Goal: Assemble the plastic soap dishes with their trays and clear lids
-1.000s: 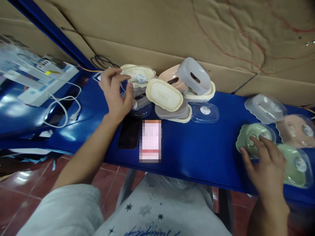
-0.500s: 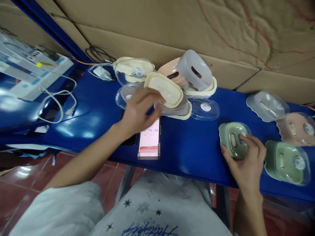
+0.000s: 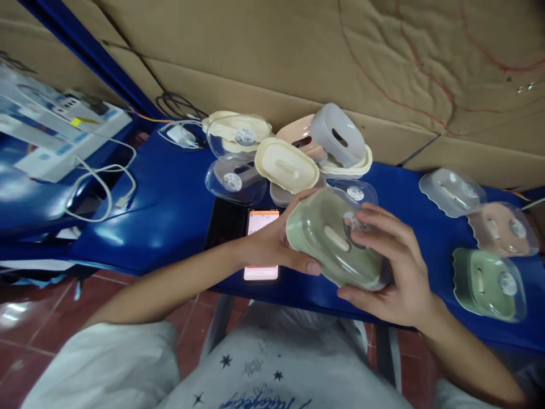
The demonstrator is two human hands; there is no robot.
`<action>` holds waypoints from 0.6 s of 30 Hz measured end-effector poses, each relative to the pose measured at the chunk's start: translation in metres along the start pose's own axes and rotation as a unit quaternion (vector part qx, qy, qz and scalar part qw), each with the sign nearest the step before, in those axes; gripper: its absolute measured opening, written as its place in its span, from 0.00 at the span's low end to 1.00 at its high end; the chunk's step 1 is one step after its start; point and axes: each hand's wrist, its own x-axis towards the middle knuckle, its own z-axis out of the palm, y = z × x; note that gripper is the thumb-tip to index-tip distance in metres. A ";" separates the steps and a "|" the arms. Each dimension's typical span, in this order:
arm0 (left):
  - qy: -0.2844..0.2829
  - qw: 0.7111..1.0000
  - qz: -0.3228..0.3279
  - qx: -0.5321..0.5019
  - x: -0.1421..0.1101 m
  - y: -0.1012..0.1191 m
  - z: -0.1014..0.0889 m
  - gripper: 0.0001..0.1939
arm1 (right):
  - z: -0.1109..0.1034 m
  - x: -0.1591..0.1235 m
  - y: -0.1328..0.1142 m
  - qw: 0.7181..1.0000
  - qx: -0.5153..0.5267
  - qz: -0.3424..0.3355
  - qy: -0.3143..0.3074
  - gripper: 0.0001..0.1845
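Observation:
Both hands hold a green plastic box with a clear lid (image 3: pixel 330 241), tilted above the front of the blue table. My left hand (image 3: pixel 279 244) grips its left end, thumb along the near side. Around the right end wraps my right hand (image 3: pixel 395 267), its fingers over the round sticker on the lid. A pale slot-shaped piece shows in the middle of the box's top. Behind the box lie a cream oval tray (image 3: pixel 286 165), a grey box shell (image 3: pixel 338 133) with a slot, and a peach shell (image 3: pixel 300 136). Clear lids (image 3: pixel 236 180) lie among them.
At right stand three lidded boxes: grey (image 3: pixel 453 192), peach (image 3: pixel 502 228) and green (image 3: pixel 489 284). A lit phone (image 3: pixel 261 272) lies near the front edge beside a black object (image 3: pixel 223 224). White cables and a power strip (image 3: pixel 76 147) are at left. Cardboard (image 3: pixel 255 51) backs the table.
My right hand has lifted the green box from the table's right side and brought it to the middle. My left hand has left the cream tray and taken the box's other end.

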 end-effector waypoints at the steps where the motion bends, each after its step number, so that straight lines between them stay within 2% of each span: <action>1: 0.009 1.000 -0.002 0.006 -0.002 0.004 -0.004 0.55 | -0.001 0.010 -0.001 1.000 0.027 0.010 -0.007 0.40; 4: 0.025 1.000 -0.007 -0.006 -0.010 0.013 -0.016 0.48 | -0.008 0.044 0.005 0.996 0.080 0.047 0.010 0.28; 6: 0.028 0.999 -0.010 -0.043 -0.013 0.013 -0.022 0.48 | -0.017 0.074 0.016 0.998 0.023 0.029 0.044 0.26; 8: 0.026 0.996 -0.019 -0.078 -0.014 0.011 -0.025 0.51 | -0.026 0.112 0.031 0.995 -0.090 -0.017 0.038 0.29; 13: 0.008 0.995 -0.004 -0.101 -0.019 0.013 -0.030 0.56 | -0.032 0.205 0.065 0.952 -0.224 -0.145 -0.147 0.30; 15: 0.001 0.994 0.004 -0.108 -0.023 0.016 -0.030 0.57 | -0.029 0.228 0.073 0.929 -0.260 -0.177 -0.197 0.31; 18: -0.012 0.993 0.007 -0.118 -0.026 0.020 -0.030 0.58 | -0.026 0.243 0.081 0.897 -0.302 -0.211 -0.244 0.32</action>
